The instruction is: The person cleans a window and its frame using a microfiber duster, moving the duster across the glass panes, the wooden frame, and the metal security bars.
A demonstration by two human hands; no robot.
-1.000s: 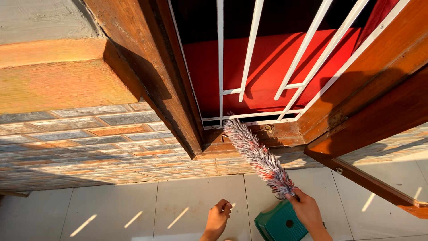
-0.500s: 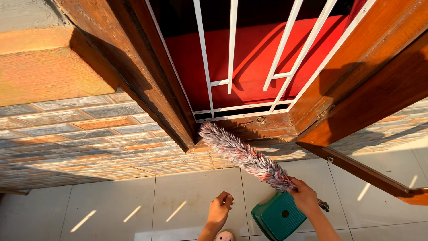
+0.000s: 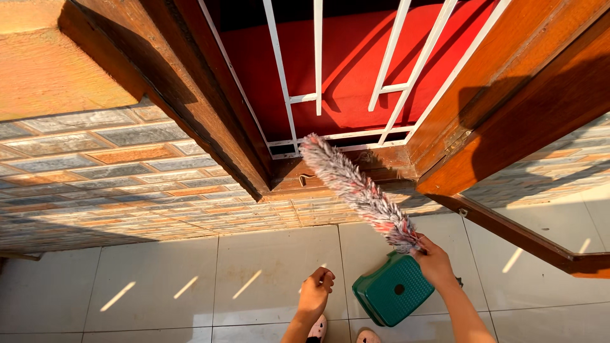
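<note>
Head view showed the right hand [image 3: 435,262] gripping a fluffy grey-pink duster [image 3: 356,190] against the wooden window sill [image 3: 330,174], left hand [image 3: 316,292] loosely curled, empty; light, even strokes would suit.

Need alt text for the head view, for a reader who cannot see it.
The right hand holds a fluffy duster against a wooden window frame with white bars. The left hand hangs free above a tiled floor, beside a green stool.

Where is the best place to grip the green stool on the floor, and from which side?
Probably the stool by its near rim, from the free left side: it stands upright with a flat perforated top. The right hand, holding the duster, hangs over its far right corner.
</note>
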